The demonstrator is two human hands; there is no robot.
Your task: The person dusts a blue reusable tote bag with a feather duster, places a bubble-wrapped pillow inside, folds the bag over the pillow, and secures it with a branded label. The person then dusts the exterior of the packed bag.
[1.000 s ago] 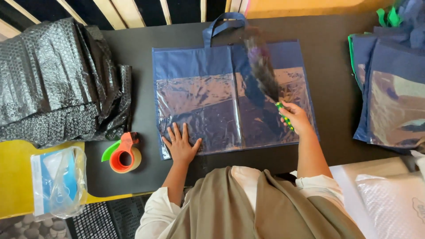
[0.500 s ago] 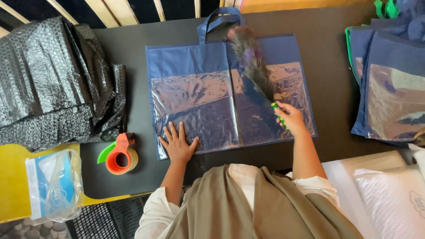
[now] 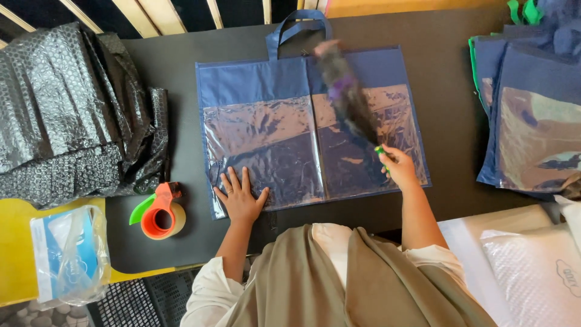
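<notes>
Here: flat blue bag [image 3: 260, 85], shiny clear front; left hand [image 3: 241, 198] spread, right hand [image 3: 399, 169] gripping blurred duster [image 3: 346, 97].

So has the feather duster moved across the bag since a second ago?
Yes. The feather duster in the right hand has swung left, its tip now near the bag's handle instead of over the right panel.

— Any packages here?
— One flat, clear plastic packet with blue-and-white contents [image 3: 69, 254], lying on the yellow surface [image 3: 15, 242] just off the black tabletop's [image 3: 454, 121] near left corner.
— Labels, signs, screens?
— None.
</notes>
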